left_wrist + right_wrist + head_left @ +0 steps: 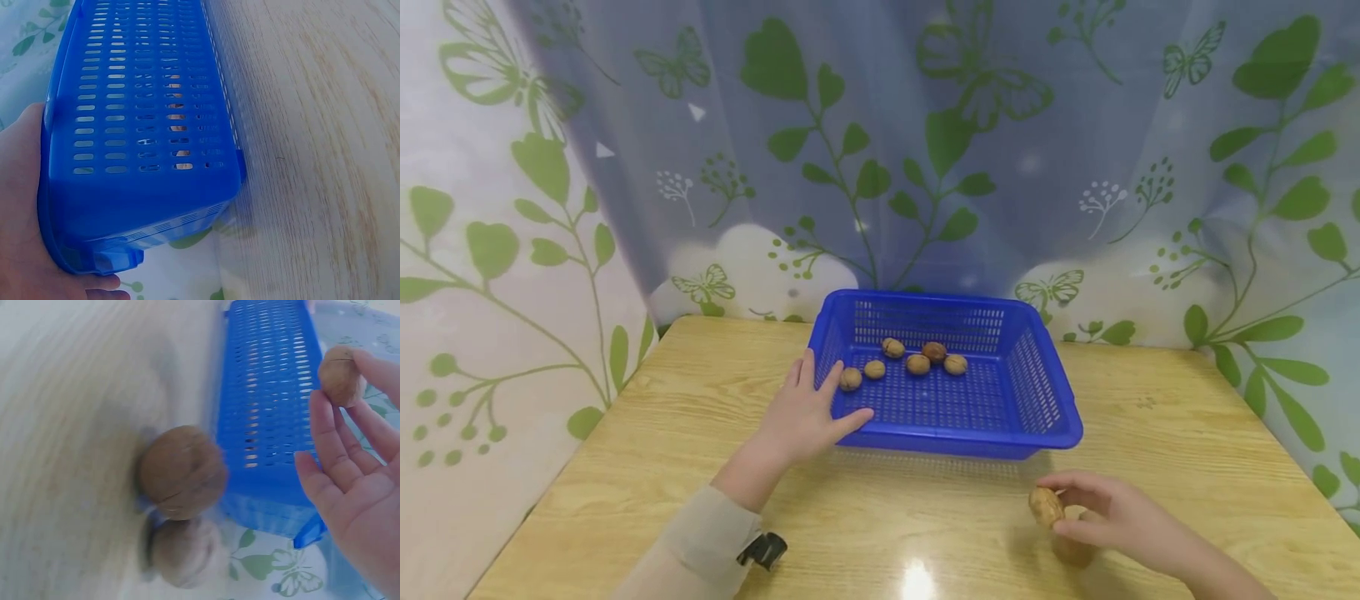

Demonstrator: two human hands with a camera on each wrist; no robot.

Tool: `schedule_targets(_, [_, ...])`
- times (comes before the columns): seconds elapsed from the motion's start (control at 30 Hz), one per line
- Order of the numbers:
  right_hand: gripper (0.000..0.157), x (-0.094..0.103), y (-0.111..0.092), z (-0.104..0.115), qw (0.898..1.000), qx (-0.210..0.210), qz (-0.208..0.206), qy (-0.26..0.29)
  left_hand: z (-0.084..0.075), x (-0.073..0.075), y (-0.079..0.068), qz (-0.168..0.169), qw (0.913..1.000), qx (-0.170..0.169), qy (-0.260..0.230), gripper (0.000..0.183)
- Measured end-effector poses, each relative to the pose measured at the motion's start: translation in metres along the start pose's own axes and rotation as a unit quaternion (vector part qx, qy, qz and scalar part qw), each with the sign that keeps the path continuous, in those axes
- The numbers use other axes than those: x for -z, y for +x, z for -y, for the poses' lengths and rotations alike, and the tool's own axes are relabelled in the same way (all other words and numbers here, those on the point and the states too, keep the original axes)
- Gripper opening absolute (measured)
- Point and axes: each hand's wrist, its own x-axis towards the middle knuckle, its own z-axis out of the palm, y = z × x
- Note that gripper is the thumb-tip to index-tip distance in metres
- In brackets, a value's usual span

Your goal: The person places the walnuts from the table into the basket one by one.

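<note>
A blue plastic basket [1060,367] with slotted walls stands on the table. Several walnuts [917,364] lie inside, mostly toward its back and left. My left hand [801,425] rests on the basket's left front corner, fingers spread over the left rim and thumb along the front rim. Off the basket's front right corner, my right hand [1123,521] pinches a walnut [1046,507] between thumb and fingertips, above the table. In the right wrist view, two more walnuts, a nearer one [183,472] and a blurred one [185,551], lie on the table; the right hand partly hides them in the head view.
The light wooden table [715,375] reaches back to a curtain [887,208] printed with leaves and butterflies, which hangs close behind the basket. A small black clip-like object [763,550] sits at the left sleeve's [700,533] cuff.
</note>
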Motion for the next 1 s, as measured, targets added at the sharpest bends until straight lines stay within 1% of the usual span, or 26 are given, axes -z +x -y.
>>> schedule_targets(0.03, [0.040,0.002,0.000,0.003,1.000,-0.006,0.000,0.015,0.000,0.000,0.000,0.000,1.0000,0.000,0.001,0.092])
schedule_targets(0.1, [0.041,0.005,0.000,0.009,1.000,-0.013,-0.010,0.024,0.000,-0.001,0.000,0.000,1.0000,0.000,0.002,0.092])
schedule_targets(0.2, [0.041,0.010,0.001,0.018,0.999,-0.024,-0.033,0.009,0.001,-0.002,0.000,0.002,1.0000,0.001,0.002,0.092])
schedule_targets(0.27, [0.041,0.015,0.002,0.023,0.999,-0.021,-0.050,-0.002,0.001,-0.002,0.000,0.000,1.0000,0.001,-0.001,0.092])
schedule_targets(0.33, [0.040,0.022,0.004,0.029,0.998,-0.020,-0.064,0.002,0.002,-0.003,0.000,-0.002,1.0000,0.001,-0.002,0.093])
schedule_targets(0.47, [0.039,0.032,0.007,0.041,0.996,-0.002,-0.089,0.007,0.003,-0.002,0.002,-0.002,1.0000,-0.001,0.001,0.093])
schedule_targets(0.53, [0.040,0.035,0.010,0.046,0.995,-0.008,-0.096,-0.003,0.003,-0.002,0.002,0.000,1.0000,-0.002,0.002,0.093])
schedule_targets(0.67, [0.041,0.036,0.020,0.049,0.995,-0.039,-0.091,-0.018,0.001,0.000,0.002,0.004,1.0000,-0.001,0.002,0.093])
schedule_targets(0.77, [0.044,0.037,0.029,0.049,0.995,-0.059,-0.082,-0.014,0.001,0.000,0.002,0.003,1.0000,-0.001,0.003,0.093])
schedule_targets(0.9, [0.045,0.041,0.044,0.047,0.995,-0.072,-0.072,-0.011,0.001,0.000,0.003,0.002,1.0000,-0.001,0.005,0.094])
schedule_targets(1.0, [0.047,0.044,0.056,0.046,0.994,-0.086,-0.067,-0.020,0.001,-0.001,0.002,0.005,1.0000,0.001,0.003,0.093])
